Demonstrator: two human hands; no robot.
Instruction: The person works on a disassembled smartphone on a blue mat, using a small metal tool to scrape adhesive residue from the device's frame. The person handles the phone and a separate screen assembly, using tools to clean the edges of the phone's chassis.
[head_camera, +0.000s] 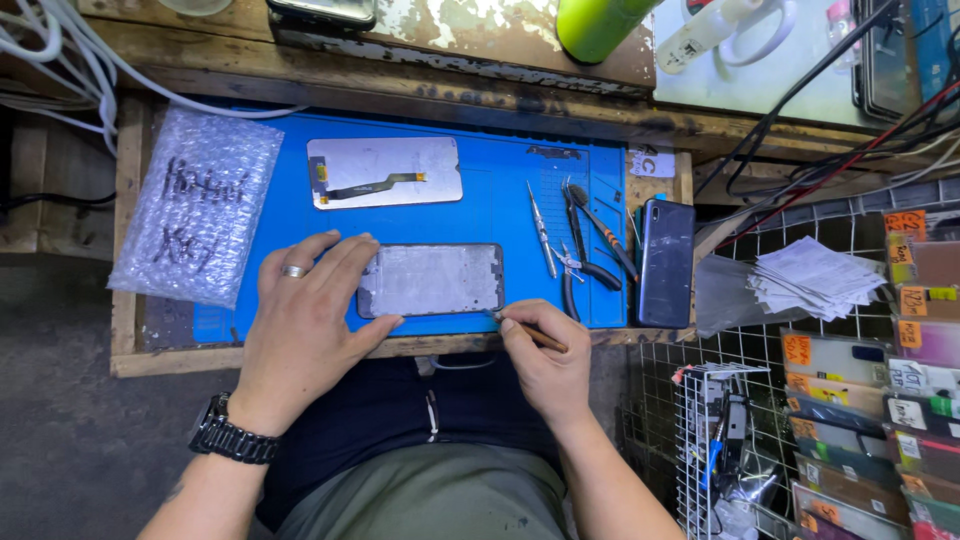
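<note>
Both hands flank phone frame (432, 280); left hand (305, 320) touches it.

Blue mat (500, 190), grey phone frame (432, 280) (black-edged); dark blue phone (667, 262), green bottle (597, 25)

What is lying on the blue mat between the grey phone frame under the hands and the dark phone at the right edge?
In the head view, metal tweezers and black-handled pliers lie on the blue mat between the grey phone frame and the dark phone.

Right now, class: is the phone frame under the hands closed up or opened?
Opened: the phone frame lies flat on the blue mat, its bare grey inside showing.
</note>
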